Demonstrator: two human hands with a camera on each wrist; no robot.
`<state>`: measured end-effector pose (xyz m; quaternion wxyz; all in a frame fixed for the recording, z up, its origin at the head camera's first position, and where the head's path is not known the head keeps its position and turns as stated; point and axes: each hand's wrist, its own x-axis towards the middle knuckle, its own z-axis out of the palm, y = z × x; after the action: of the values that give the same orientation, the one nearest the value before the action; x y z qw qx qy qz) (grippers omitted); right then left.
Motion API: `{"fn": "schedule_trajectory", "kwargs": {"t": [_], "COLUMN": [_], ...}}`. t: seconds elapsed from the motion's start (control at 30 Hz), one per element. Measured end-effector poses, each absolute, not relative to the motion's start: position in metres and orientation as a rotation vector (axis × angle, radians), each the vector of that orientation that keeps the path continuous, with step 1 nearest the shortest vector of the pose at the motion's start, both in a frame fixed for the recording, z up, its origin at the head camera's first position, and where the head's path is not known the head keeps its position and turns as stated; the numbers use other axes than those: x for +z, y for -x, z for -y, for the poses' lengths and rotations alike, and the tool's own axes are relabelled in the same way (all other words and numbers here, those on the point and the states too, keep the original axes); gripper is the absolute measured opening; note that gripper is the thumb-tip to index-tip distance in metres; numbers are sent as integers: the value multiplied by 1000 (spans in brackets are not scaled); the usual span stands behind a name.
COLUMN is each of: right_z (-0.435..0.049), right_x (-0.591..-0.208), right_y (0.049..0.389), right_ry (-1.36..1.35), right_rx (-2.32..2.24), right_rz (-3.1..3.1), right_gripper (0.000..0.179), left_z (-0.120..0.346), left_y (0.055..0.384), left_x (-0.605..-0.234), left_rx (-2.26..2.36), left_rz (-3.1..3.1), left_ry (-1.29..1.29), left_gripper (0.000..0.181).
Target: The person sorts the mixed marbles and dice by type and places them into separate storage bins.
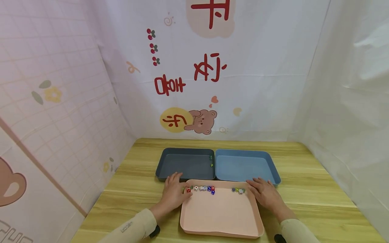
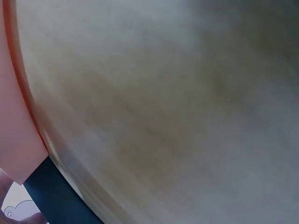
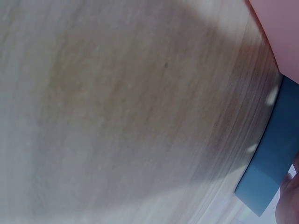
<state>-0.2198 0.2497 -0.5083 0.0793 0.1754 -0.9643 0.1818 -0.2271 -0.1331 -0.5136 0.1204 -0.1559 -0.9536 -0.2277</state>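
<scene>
A shallow pink tray (image 1: 222, 212) lies in front of the person, with a loose row of small dice along its far side. My left hand (image 1: 174, 192) rests at its far left corner, thumb over the rim beside a red die (image 1: 189, 190), fingers reaching toward the dark blue tray (image 1: 185, 165). At the far right corner, my right hand (image 1: 267, 194) lies with extended fingers on the rim, near a white die (image 1: 240, 191) and several greenish dice. Blue and red dice (image 1: 211, 189) sit mid-row. Both wrist views show mostly tabletop and tray sides, with only bits of the hands.
Behind the pink tray, the dark blue tray holds a few small green pieces (image 1: 211, 161) at its right side. A lighter blue tray (image 1: 246, 165) stands right beside it. All rest on a wood-grain table (image 1: 316, 202), enclosed by printed white cloth (image 1: 258, 84).
</scene>
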Motion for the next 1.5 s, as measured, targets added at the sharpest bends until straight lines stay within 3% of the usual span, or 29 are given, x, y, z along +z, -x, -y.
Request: {"fn": "schedule_trajectory", "kwargs": {"t": [0.47,1.0,1.27,1.5], "right_z": [-250,-245,-246,-247], "right_x": [-508,-510,-515,-516], "right_y": [221,217,217,218], "right_ry": [-528,-442,-436,-443], "right_rx": [446,348,380,381], "right_rz": [2901,2990,2996,2980], "right_gripper": [37,56,59,60], "left_z": [128,127,123,123], "left_y": [225,227,228,229], "left_x": [-503,-502,-499,-500], "left_rx": [-611,-480,-445,-430], "left_rz": [2826,2888,2889,2898], "left_ry": [536,516,548,540], "left_gripper": [7,18,6,11]}}
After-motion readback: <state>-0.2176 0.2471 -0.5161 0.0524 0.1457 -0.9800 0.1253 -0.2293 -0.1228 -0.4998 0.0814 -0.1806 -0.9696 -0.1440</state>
